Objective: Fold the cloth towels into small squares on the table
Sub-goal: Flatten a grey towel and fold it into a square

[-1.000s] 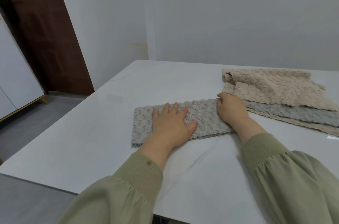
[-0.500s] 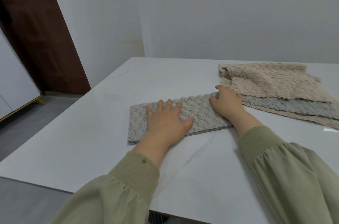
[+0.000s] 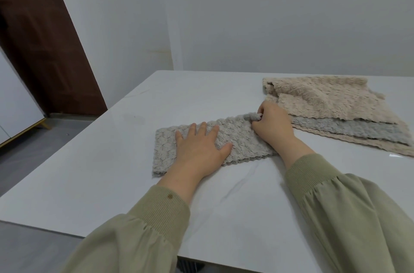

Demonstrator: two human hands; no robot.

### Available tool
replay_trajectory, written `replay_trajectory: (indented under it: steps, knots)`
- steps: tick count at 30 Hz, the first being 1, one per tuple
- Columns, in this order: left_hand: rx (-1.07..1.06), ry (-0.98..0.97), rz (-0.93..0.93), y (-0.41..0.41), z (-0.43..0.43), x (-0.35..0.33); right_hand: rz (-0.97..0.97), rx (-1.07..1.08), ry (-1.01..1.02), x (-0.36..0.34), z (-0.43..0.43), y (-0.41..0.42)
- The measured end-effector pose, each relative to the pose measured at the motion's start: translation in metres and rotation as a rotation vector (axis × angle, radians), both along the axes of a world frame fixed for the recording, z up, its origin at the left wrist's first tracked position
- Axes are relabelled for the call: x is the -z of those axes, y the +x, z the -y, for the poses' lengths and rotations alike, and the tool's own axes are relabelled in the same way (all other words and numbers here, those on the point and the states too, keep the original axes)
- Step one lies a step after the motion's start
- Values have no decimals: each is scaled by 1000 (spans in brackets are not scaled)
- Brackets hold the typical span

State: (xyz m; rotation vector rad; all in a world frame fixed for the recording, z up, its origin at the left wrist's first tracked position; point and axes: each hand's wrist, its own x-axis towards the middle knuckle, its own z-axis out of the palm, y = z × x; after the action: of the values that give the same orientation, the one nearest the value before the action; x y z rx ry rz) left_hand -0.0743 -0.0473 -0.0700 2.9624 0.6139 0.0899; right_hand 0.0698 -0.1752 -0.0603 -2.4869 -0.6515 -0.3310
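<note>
**On the table, one towel halfway to a square**

On the white stone-look table (image 3: 112,183) we see, toward its far right side, a loose pile of beige and grey fleecy towels (image 3: 324,98), none of them folded small. Nearer the table's middle lies the grey textured cloth towel (image 3: 165,149), already folded into a long narrow strip. Our left hand (image 3: 201,149) lies flat on the strip, fingers spread, pinning it to the table. Our right hand (image 3: 273,127) pinches the strip's right end, which curls up off the table. We judge that this towel's crosswise folds are left to do, then the whole pile.
</note>
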Motion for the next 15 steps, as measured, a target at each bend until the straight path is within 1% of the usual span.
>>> replay_trajectory:
  steps: [2,3,5,6,7,9,11,13,15]
  knots:
    - [-1,-7,4,-1,-1,0,35,-47,74,-2,2,-10]
    - [-3,-14,5,-1,-1,0,115,-69,94,-4,3,-15]
    - [-5,-43,30,0,-1,0,351,-120,148,-9,6,-27]
    - [-9,-71,72,0,-1,-1,443,-153,191,-13,8,-33]
    - [-20,-113,144,1,-2,-3,495,-186,233,-16,8,-39]
    - [-46,-267,362,2,-4,-7,494,-242,312,-20,10,-52]
    - [-17,-508,539,0,-6,-13,450,-297,369,-23,11,-64]
    - [61,-703,601,-2,-8,-16,432,-337,394,-25,12,-70]
    - [137,-791,636,-3,-9,-17,387,-367,420,-27,11,-72]
